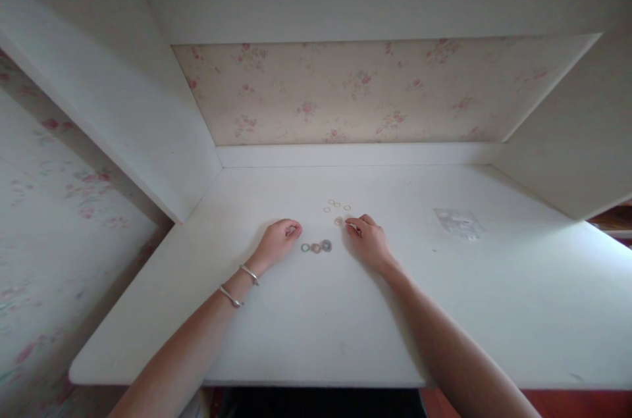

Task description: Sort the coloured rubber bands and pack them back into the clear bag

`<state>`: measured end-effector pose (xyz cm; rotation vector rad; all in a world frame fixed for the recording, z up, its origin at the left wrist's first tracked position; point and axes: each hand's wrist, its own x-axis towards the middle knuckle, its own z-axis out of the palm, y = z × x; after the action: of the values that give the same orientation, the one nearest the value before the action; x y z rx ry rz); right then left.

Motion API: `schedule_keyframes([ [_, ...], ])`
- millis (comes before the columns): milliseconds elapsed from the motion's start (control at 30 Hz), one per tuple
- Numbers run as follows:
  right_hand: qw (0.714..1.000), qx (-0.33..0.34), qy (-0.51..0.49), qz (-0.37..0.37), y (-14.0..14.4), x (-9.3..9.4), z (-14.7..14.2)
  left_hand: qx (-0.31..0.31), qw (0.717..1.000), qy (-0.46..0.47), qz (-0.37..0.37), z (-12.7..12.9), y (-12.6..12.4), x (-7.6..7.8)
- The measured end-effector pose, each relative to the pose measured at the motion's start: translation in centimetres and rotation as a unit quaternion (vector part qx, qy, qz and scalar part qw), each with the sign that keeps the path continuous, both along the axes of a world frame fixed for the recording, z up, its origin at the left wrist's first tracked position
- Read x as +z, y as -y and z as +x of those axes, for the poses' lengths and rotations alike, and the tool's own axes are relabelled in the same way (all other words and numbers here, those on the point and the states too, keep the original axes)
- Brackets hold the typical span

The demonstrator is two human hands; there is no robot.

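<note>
Rings (316, 247) on the desk (494, 299), between two hands.
Three lie in a row between the loosely curled, empty left hand (279, 240) and the right hand (368, 240), whose fingertips (351, 226) pinch near a pale ring (338, 221); whether they grip it is unclear.

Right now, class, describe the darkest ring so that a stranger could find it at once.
On the white desk, look between the left hand and the right hand. Three rings lie in a short row; the grey-blue ring is its rightmost, larger and darker than its green and brown neighbours.
</note>
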<state>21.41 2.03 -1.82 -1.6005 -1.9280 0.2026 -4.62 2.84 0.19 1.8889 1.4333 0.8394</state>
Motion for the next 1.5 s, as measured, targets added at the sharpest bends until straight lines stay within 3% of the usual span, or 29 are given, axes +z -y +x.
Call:
schedule_keyframes([
  [233,0.995,0.016,0.091,-0.022,-1.05,0.25,-0.32,0.002,1.0,0.004,-0.006,0.23,-0.12,-0.24],
  [567,0.995,-0.024,0.085,-0.041,-0.48,0.26,-0.16,-0.011,0.995,-0.083,0.048,0.46,0.58,-0.13],
  [733,0.995,-0.001,0.09,-0.046,-0.14,0.6,-0.24,-0.007,0.995,-0.092,0.044,0.39,0.5,-0.36],
  [1100,0.996,0.049,0.055,-0.049,-0.09,0.8,-0.13,-0.017,0.994,-0.098,0.05,0.31,0.59,-0.22],
  [1233,0.997,0.042,0.042,-0.043,-0.14,0.63,-0.21,-0.016,0.994,-0.098,0.047,0.29,0.6,-0.24],
  [1500,0.997,-0.01,-0.08,-0.013,-0.3,0.44,0.59,-0.018,0.994,-0.098,0.054,0.29,0.58,-0.27],
])
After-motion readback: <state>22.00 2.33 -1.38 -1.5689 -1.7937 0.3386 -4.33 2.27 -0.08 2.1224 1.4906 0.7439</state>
